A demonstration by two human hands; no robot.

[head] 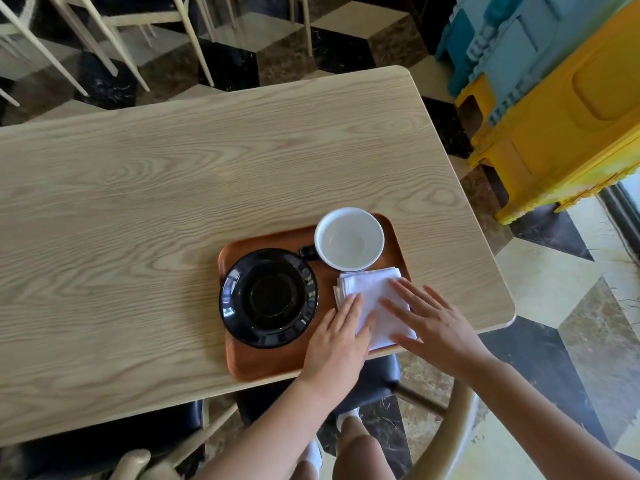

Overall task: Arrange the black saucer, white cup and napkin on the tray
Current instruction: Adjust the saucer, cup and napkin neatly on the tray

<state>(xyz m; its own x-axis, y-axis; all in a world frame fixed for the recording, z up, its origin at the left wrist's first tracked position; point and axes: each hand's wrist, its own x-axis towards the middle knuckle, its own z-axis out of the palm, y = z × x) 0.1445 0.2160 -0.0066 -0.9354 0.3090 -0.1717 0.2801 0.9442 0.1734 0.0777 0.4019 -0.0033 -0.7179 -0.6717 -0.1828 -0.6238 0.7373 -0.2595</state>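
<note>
Wooden tray set nearly complete, both hands flattening the napkin.

Pale wood-grain counter (173,202) carries a rectangular reddish-brown wooden tray (263,362) near its front edge; on the tray's left sits the round glossy black saucer (268,297), and beyond it to the right the empty white cup (349,239) stands beside rather than on it. Just below the cup lies the folded white cloth napkin (372,294), where the left hand (337,341) and right hand (433,323) rest with fingers spread flat, gripping nothing, apparently smoothing it square.
</note>
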